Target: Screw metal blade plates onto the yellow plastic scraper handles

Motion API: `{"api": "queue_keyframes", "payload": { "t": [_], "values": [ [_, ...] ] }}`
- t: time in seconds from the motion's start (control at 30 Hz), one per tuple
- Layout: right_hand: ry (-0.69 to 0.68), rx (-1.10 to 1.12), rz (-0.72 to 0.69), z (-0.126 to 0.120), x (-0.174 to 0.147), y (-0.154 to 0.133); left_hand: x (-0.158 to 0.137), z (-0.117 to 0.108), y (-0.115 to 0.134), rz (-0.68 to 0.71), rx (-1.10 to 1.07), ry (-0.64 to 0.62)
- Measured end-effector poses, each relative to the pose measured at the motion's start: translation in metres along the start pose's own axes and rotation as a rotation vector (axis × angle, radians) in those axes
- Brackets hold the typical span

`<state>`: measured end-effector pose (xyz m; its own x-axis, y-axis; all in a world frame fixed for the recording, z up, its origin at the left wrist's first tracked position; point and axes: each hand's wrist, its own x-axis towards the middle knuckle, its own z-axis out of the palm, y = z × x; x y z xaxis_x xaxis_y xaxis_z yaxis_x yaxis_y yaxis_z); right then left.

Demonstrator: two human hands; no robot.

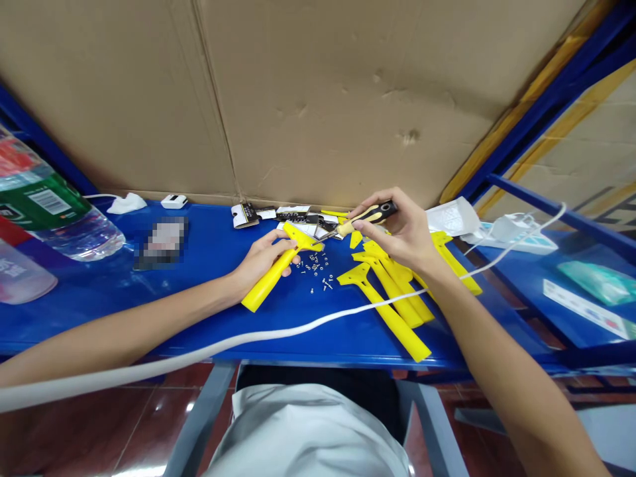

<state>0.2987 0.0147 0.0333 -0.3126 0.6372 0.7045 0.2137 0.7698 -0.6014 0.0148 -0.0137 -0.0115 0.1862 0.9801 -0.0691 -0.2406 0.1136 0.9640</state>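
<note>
My left hand [265, 260] is closed around a yellow scraper handle [262, 289], whose wide head points up and to the right. A screwdriver [370, 217] with a black and cream grip is held in my right hand [405, 228]. Its shaft slants down to the left, and its tip meets the scraper's head or lies just at it; I cannot tell which. Small screws and nuts [315, 268] lie scattered on the blue table right beside the head. Several more yellow scraper handles [392, 311] rest in a loose pile below my right hand.
Black and white packets [298, 215] lie along the cardboard wall [318, 99]. A large bottle [54, 199] and a blurred-out flat item [163, 243] are on the left. A white cable [278, 333] crosses in front of the table. Opened white packaging [454, 216] sits at right.
</note>
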Motion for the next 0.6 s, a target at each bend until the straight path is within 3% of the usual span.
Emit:
{"api": "queue_keyframes", "payload": {
  "t": [0.13,0.4,0.6],
  "values": [
    [0.039,-0.074,0.001,0.001,-0.001,0.001,0.000,0.000,-0.001,0.001,-0.008,-0.005],
    [-0.041,-0.002,0.050,0.001,-0.001,0.000,0.001,-0.002,-0.002,0.000,0.002,-0.009],
    [0.027,-0.057,0.039,0.000,-0.002,0.010,0.000,0.000,0.000,-0.007,-0.010,0.002]
  ]
}}
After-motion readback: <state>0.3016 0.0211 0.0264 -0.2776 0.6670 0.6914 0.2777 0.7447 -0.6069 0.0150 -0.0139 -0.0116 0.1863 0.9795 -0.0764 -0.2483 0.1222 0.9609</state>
